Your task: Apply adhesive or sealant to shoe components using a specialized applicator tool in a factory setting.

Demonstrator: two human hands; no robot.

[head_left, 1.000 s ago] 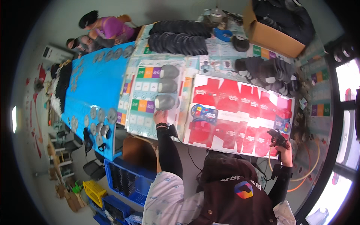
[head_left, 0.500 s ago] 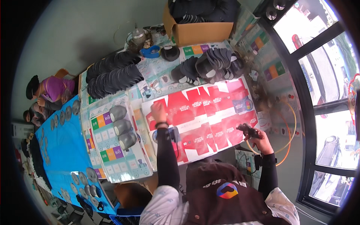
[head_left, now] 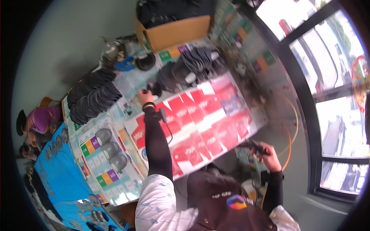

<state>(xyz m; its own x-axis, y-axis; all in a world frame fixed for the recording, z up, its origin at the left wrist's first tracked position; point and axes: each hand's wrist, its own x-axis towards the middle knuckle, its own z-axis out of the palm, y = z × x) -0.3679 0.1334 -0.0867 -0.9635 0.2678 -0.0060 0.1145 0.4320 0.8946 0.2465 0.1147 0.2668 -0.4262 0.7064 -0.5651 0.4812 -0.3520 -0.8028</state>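
My left hand reaches to the far side of the red-and-white printed sheet. Its fingers close on the edge of a dark, curved, cup-shaped piece, just left of a pile of similar dark pieces. Off the sheet's near right edge, my right hand grips a dark spray gun; motion blurs its nozzle. A yellow hose and an orange hose curve beside that hand.
Stacked dark pieces line the table's far left, with grey cups nearer. A cardboard box stands behind, near a blue tape roll. People sit beyond a blue table; a window is at right.
My left hand has moved away from me, off the red sheet, and now holds a dark cupped piece. The spray gun has shifted off the sheet's edge. The whole view has turned.
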